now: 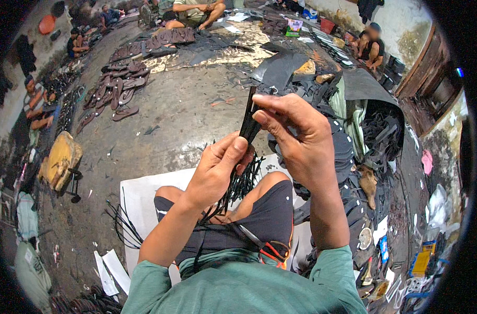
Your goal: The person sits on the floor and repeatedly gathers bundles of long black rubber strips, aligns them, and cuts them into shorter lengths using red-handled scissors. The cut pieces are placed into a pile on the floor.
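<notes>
A bundle of thin black strips (247,123) stands nearly upright in front of me. My left hand (215,170) is closed around its middle, thumb across the front. Below that fist, the loose strip ends (238,188) fan out and hang over my lap. My right hand (305,136) has thumb and forefinger pinched at the bundle's upper part; how many strips it grips is hidden. A red-handled cutting tool (272,250) lies against my shorts, its kind partly hidden.
White sheeting (139,186) lies under my crossed legs. A yellow wooden block (65,159) sits at left, brown sandals (118,86) beyond it. At right are stacked black pieces (335,152) and a large open sack of scraps (377,131). Several people sit along the walls.
</notes>
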